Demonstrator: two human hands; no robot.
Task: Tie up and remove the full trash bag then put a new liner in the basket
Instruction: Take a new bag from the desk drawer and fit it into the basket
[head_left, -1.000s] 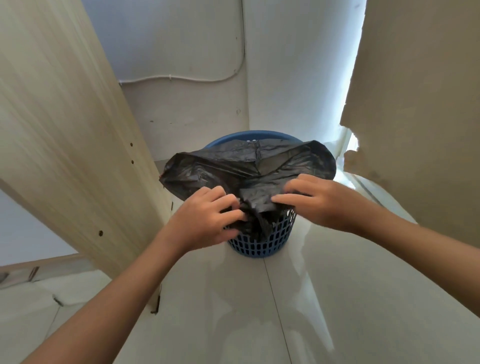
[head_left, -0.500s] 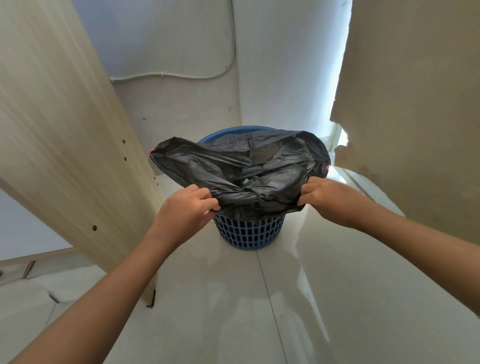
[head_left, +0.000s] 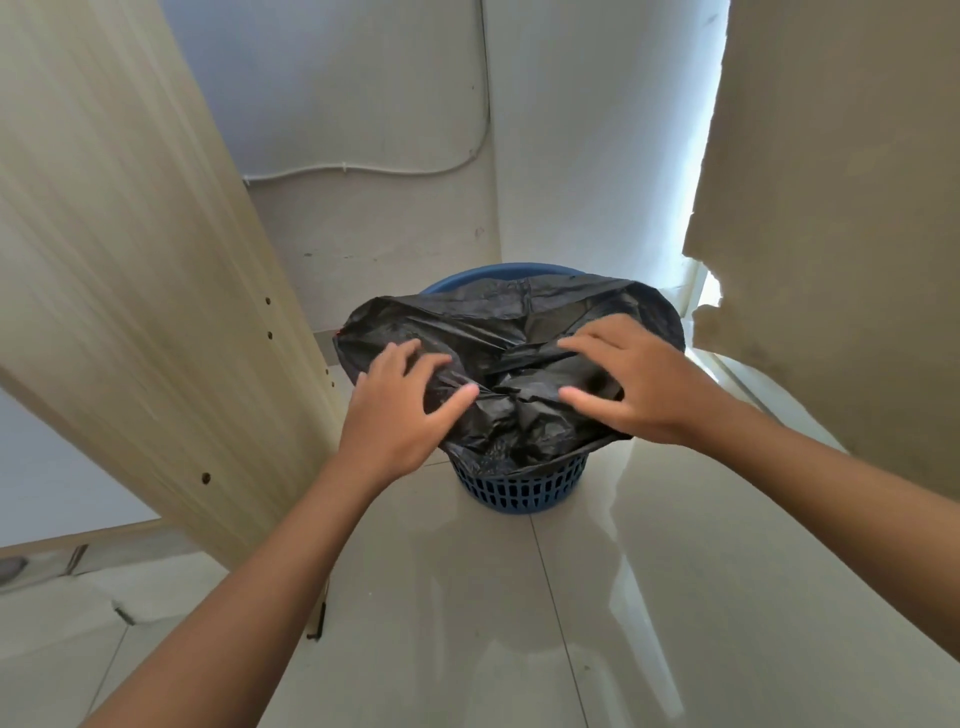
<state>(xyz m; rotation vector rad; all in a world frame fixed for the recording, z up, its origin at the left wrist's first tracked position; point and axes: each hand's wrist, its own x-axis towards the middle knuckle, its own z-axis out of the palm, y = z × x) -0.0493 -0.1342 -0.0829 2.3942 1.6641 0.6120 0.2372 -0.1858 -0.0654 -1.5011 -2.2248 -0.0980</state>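
Pale glossy floor tiles (head_left: 519, 623) fill the lower part of the view, and white walls (head_left: 363, 104) meet in a corner beyond the hands. A blue basket (head_left: 519, 491) with a slotted wall stands on the floor in this corner, directly in front of both hands. The black trash bag (head_left: 498, 332) sits inside it and spreads out over the rim, hiding most of the top; only a strip of blue rim shows on the far side. The left hand (head_left: 400, 415) lies on the near left part of the bag with fingers spread wide, not gripping. The right hand (head_left: 634, 379) rests on the near right part, also with fingers spread and flat on the plastic. Between the two hands the plastic is crumpled into folds. A light wooden board (head_left: 130, 260) leans to the left of the left hand. A white cable (head_left: 363, 169) runs along the wall behind the basket. To the right of the right hand stands a beige panel (head_left: 831, 208) with a torn edge.
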